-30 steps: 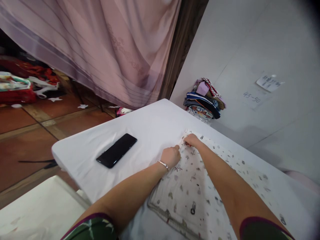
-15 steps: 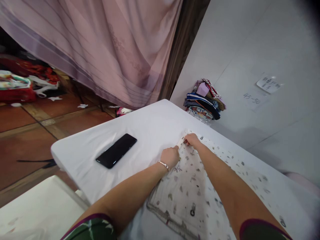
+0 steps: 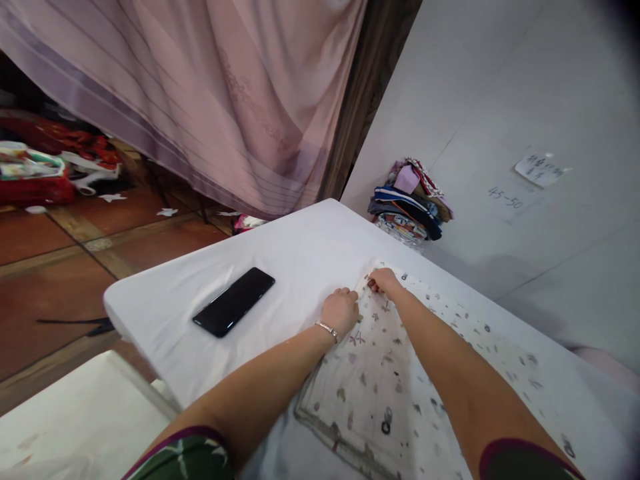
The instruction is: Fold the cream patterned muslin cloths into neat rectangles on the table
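A white cloth (image 3: 380, 373) printed with small grey and brown motifs lies spread on the white-covered table, its near left part folded in layers. My left hand (image 3: 341, 312), with a bracelet at the wrist, is closed at the cloth's left edge, fingers curled over it. Just beyond it, to the right, my right hand (image 3: 384, 280) pinches the same edge near the far corner. The fingertips of both hands are partly hidden. A black phone (image 3: 234, 301) lies on the table to the left of my hands.
The white table (image 3: 310, 233) meets a grey wall at right. Folded clothes (image 3: 410, 200) are stacked by the wall, below handwritten paper signs (image 3: 540, 169). A pink curtain (image 3: 240, 93) hangs behind. A white surface (image 3: 75, 420) stands at lower left; scattered items lie on the tiled floor.
The fingers of my left hand have shifted, its knuckles now raised slightly at the cloth's edge. My right hand stays nearly where it was.
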A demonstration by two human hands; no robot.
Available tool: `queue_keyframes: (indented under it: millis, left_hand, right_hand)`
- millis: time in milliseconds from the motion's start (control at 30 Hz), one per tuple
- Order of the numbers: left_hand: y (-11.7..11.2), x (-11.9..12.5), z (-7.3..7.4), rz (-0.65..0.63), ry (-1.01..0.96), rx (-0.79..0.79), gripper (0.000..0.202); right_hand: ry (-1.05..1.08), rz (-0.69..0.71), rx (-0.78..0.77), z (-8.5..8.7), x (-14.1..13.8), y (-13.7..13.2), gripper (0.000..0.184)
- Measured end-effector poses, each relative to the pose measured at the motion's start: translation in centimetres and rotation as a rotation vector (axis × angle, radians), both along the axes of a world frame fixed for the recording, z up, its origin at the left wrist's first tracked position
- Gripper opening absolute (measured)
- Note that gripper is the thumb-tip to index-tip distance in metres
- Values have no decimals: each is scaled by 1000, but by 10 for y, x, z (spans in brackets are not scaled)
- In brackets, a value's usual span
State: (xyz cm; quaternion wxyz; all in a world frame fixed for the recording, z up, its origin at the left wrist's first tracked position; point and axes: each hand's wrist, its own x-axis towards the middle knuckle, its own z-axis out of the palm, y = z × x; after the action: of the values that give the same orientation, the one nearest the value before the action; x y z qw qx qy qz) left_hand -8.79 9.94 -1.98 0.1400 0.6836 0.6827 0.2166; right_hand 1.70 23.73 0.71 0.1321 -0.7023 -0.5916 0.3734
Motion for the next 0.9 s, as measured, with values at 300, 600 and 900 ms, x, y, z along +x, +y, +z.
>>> queue_keyframes:
  millis: [300,600,900]
  left_hand:
    - [3,1,-3,48,-60,12,15]
    - [2,1,-3,33,-136,-10,13]
    - [-1,4,0,-56,-211,135,25]
  right_hand:
    - [10,9,17,-4,-1,2,12]
    - [-153,69,-49,0,-10,6,20]
    - [-357,158,-73,6,-17,6,32]
